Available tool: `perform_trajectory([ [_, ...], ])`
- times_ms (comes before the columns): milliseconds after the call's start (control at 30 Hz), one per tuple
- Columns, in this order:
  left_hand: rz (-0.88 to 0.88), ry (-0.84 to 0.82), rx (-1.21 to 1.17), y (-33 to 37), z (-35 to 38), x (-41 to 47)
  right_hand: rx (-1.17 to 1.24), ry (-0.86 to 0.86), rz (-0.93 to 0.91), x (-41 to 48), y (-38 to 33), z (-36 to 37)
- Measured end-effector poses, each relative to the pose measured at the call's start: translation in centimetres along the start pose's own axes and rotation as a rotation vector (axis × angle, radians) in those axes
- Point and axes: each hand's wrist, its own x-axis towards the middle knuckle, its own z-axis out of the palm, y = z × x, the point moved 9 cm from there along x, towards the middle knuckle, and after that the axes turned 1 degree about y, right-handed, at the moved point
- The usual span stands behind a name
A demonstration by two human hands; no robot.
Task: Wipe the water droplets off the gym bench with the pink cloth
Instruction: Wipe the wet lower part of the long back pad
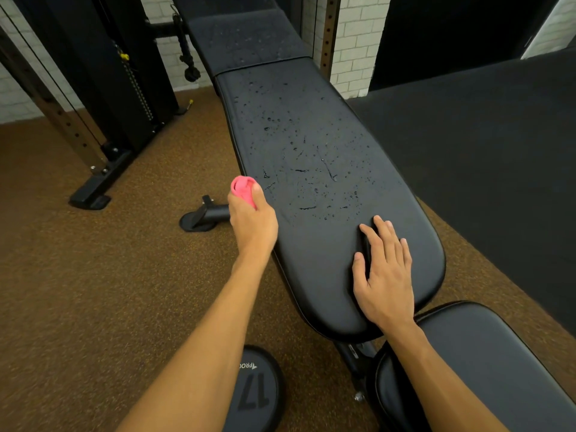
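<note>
At the left edge of the bench (327,275), level with the nearest drops, the person's left hand (252,222) holds the pink cloth (243,189) - fingers curled tight round it, so that only a rounded wad shows above the thumb. The cloth sits over the pad's rim; whether it touches the vinyl cannot be told.

The water droplets (311,169) lie to the right of the cloth and beyond it, spread along the pad's long axis, which runs away from the person toward the wall. The left hand is the nearer to the wet patch. The right hand (385,275) rests flat on the dry near end, fingers straight and a little spread, holding nothing, fingertips just short of the closest drops.

Judgement: the stroke called for goes rightward across the pad, then onward along its length.

Condition of the droplets - small beads with a few short streaks, thickest mid-pad and thinning toward the far seam. The upper pad section (246,39) beyond that seam is speckled too. The cloth is bright pink and bunched; opened out, it would likely cover more per pass.
</note>
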Motion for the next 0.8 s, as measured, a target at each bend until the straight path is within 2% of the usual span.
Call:
perform_trajectory([
  [167,0.153,-0.011,0.01,-2.1,-0.2,-4.9,-0.001,0.008,0.001,0.1,0.0,-0.1],
  [300,0.116,-0.024,0.031,0.0,0.2,-1.0,-0.002,-0.001,0.0,0.2,0.0,0.0],
  [433,0.18,-0.035,0.153,1.4,0.7,-0.9,0.005,0.001,0.001,0.1,0.1,0.0],
  [567,0.403,-0.034,0.316,0.3,0.6,-5.9,0.005,0.012,-0.001,0.2,0.0,-0.1],
  [800,0.65,-0.108,0.487,-1.0,0.2,-12.8,0.013,0.006,-0.004,0.1,0.1,0.0],
])
